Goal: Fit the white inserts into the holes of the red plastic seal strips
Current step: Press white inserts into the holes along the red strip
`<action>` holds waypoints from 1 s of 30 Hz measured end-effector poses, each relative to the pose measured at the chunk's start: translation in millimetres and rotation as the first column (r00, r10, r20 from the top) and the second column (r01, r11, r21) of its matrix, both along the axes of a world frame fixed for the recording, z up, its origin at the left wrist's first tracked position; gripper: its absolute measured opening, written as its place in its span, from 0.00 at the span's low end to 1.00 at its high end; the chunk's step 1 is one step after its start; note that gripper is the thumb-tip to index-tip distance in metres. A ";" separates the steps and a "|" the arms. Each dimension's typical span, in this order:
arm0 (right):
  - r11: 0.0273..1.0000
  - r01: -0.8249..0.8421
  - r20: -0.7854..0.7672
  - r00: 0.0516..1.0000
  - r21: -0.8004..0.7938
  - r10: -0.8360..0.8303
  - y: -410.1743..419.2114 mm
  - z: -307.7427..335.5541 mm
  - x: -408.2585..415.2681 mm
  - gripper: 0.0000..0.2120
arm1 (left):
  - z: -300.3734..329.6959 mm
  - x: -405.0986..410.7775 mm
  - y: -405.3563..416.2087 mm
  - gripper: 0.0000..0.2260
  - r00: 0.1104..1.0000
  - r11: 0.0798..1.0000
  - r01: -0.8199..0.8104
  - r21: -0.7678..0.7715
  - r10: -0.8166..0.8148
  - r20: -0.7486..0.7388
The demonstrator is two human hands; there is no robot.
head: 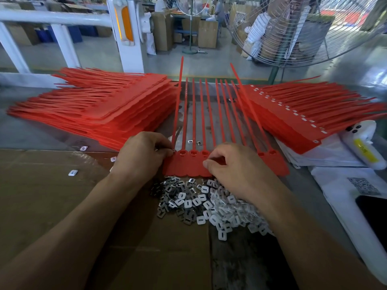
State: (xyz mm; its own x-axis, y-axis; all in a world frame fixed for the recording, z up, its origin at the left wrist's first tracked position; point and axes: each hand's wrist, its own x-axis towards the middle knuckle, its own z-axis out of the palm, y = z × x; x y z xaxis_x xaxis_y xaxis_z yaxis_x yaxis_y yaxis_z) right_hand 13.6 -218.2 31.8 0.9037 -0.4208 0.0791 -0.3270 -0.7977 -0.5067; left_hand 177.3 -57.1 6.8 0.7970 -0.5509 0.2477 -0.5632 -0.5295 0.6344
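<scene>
A red seal strip sheet (pixel 193 164) lies flat in front of me, its long tails pointing away and its square holes in a row near my hands. My left hand (pixel 144 154) pinches a small white insert at the leftmost hole. My right hand (pixel 232 166) rests curled on the sheet's middle and hides several holes; whether it holds an insert is hidden. A loose heap of white inserts (pixel 211 204) lies just below the sheet, partly under my right wrist.
A tall stack of red strips (pixel 100 105) sits on the left, another stack with white inserts fitted (pixel 303 114) on the right. Stray inserts (pixel 72 173) lie on the brown cardboard (pixel 41 201). White papers (pixel 339 185) and a white handheld device (pixel 362 143) lie right. A fan (pixel 303 30) stands behind.
</scene>
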 end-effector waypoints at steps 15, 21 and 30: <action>1.000 0.011 -0.006 1.000 0.017 -0.011 2.9 -0.5 -0.6 0.11 | 6.8 -8.0 7.7 0.10 0.999 0.998 0.045 0.040 -0.045 -0.007; 0.999 0.020 -0.010 1.000 0.031 -0.020 2.6 -0.3 -1.4 0.10 | 8.5 -9.7 7.5 0.11 0.992 0.991 0.086 0.104 -0.095 0.087; 0.998 0.051 -0.009 0.999 0.031 -0.051 -2.2 0.1 -1.6 0.10 | 8.5 -8.2 9.6 0.08 0.987 0.990 0.097 0.103 -0.109 0.121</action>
State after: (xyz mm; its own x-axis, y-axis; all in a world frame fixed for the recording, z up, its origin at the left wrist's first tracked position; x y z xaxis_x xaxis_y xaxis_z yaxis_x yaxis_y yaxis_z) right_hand 12.0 -220.4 31.8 0.8816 -0.4685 0.0580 -0.3712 -0.7638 -0.5280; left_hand 169.0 -47.5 15.3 0.7008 -0.6545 0.2838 -0.6897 -0.5202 0.5037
